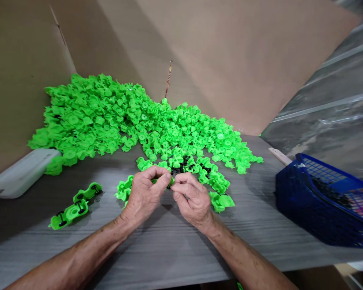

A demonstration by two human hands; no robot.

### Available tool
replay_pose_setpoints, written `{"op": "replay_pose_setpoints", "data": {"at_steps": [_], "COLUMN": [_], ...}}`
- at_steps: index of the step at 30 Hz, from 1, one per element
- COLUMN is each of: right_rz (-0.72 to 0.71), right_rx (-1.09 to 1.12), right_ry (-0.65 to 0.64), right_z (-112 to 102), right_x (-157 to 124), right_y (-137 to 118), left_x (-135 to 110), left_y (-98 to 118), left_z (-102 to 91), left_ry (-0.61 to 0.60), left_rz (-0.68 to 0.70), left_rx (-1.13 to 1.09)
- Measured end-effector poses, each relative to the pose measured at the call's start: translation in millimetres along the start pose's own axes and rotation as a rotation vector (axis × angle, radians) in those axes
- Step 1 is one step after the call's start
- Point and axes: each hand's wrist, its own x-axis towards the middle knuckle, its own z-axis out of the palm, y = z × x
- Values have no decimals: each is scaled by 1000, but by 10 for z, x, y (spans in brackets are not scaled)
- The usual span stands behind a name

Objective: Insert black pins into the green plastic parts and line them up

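Observation:
My left hand [148, 193] is closed in a pinch on a green plastic toy car body [172, 181], mostly hidden by the fingers. My right hand [193, 199] meets it from the other side, thumb and fingertips pressed together; whatever small part they grip is too hidden to name. Just beyond the fingertips lie small black wheel parts [185, 164]. Loose green car bodies [219, 183] surround both hands on the grey table [169, 249]. Off to the left, two green toy cars with black wheels [74, 213] lie wheels up, close together.
A large heap of green car bodies [93, 117] spreads along the back board [224, 52]. At the right stands a blue basket [299, 209] holding black parts. A white plastic box [21, 173] lies at the left. Behind the heap rises a thin spring-like rod [168, 80].

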Motion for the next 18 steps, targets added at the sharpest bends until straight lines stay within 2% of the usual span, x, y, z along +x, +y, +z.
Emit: {"op": "replay_pose_setpoints", "data": {"at_steps": [5, 8, 10, 12, 14, 18], "right_rz": [20, 183, 264, 284, 277, 255], "right_rx": [9, 6, -111, -250, -392, -654], "right_ry": [7, 134, 160, 65, -88, -325], "right_z": [-37, -132, -200, -244, -253, -187], "right_x": [-2, -2, -19, -51, -82, -89], "right_y": [95, 310, 482, 618, 689, 656], "left_x": [56, 127, 169, 194, 204, 201], "left_y": [5, -12, -25, -28, -18, 29], "left_z": [-6, -42, -71, -92, -101, -104], "left_ry": [-53, -17, 5, -6, -30, -54], "left_rz": [-77, -113, -148, -194, -227, -254], "left_rx": [-92, -152, -177, -210, -245, -260]}}
